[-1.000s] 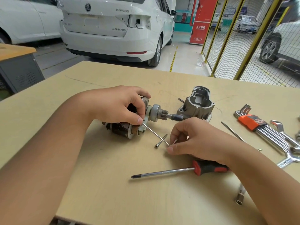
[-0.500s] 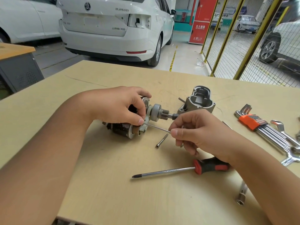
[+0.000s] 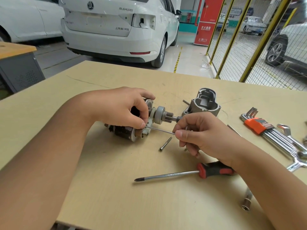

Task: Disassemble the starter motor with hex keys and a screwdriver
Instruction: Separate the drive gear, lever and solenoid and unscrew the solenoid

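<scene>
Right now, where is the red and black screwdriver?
The screwdriver lies on the table, near the front edge, its handle tucked under the right hand's wrist.

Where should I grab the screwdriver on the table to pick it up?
Probably by the thick red-and-black handle of the screwdriver, coming down from above. It lies flat on the table, so the top is open. The handle looks ridged for grip, while the shaft is thin, smooth and pointed. The right hand overlaps the handle's far end.
</scene>
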A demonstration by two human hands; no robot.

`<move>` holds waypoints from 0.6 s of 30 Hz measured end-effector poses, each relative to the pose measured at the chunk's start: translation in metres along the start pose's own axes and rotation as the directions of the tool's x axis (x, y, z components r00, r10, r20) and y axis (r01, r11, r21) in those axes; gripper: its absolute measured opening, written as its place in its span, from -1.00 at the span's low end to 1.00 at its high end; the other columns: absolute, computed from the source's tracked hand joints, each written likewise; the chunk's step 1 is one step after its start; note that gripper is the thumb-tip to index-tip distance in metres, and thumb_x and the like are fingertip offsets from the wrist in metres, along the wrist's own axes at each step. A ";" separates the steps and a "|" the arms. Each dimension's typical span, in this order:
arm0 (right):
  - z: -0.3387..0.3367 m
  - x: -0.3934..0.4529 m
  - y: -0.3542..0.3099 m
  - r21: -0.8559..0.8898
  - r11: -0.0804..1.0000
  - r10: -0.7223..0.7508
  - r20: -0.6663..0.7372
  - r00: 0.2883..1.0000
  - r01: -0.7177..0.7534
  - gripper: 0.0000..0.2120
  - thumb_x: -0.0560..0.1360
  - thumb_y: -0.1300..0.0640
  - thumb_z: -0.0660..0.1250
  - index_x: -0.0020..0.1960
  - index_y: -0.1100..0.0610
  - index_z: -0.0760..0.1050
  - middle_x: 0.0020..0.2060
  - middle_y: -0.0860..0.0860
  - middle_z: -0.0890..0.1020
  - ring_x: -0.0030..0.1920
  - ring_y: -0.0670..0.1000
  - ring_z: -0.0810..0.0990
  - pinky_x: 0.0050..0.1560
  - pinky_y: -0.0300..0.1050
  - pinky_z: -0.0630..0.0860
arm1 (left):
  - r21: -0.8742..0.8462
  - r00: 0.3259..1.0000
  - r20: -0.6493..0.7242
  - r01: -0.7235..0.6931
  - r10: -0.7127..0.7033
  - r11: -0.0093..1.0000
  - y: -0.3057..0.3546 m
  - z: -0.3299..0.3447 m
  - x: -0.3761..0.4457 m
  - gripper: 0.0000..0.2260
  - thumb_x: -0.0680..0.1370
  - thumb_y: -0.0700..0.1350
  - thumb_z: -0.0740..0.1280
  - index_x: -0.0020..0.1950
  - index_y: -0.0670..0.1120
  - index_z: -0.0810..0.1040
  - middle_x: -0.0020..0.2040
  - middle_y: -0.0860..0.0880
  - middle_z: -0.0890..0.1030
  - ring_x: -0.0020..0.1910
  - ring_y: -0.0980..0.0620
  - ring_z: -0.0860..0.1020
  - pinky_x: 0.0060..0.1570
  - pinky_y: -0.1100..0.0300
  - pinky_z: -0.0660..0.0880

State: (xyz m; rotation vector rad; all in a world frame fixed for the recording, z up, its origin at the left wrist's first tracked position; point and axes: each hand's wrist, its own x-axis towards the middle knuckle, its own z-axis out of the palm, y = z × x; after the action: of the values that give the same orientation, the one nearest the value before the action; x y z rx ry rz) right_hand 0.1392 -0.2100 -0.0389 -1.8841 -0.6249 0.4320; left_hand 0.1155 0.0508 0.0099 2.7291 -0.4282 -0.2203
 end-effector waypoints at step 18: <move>0.002 0.001 -0.002 -0.087 0.996 -0.004 -0.102 0.995 -0.005 -0.82 0.58 0.26 0.38 -0.19 0.12 0.62 -0.38 0.10 0.64 -0.56 0.01 0.48 -0.51 -0.18 0.43 | -0.020 1.000 -0.018 0.000 -0.001 1.000 -0.001 0.002 0.001 -0.86 0.51 -0.05 0.49 -0.18 0.21 0.72 0.52 0.34 0.30 0.44 0.29 0.34 0.41 0.04 0.37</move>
State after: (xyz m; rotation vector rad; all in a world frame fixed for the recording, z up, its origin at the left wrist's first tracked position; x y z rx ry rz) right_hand 0.1385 -0.2066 -0.0375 -1.9757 -0.5831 0.3106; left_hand 0.1165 0.0508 0.0076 2.7100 -0.4182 -0.1987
